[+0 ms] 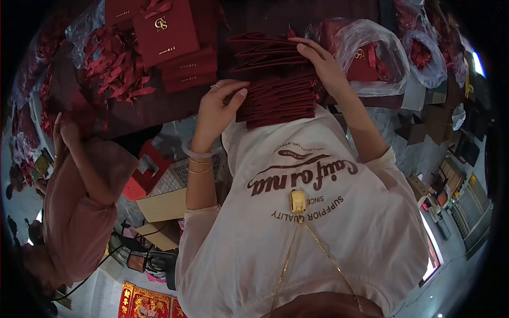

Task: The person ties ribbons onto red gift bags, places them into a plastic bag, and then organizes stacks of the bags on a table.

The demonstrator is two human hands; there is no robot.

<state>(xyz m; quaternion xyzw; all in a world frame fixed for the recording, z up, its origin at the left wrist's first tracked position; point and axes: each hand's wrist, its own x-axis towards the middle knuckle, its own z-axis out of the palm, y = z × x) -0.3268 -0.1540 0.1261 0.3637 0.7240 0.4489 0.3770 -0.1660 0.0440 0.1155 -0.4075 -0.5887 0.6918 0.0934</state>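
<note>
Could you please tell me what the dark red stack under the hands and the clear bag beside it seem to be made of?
The dark red stack looks like matte card or stiff paper: thin flat layers with crisp edges and no gloss. The clear bag looks like thin plastic film: see-through, crinkled, with white glare.

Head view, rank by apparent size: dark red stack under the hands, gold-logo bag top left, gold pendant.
1. dark red stack
2. gold-logo bag, farther off, margin unsure
3. gold pendant, nearest yet smallest
</note>
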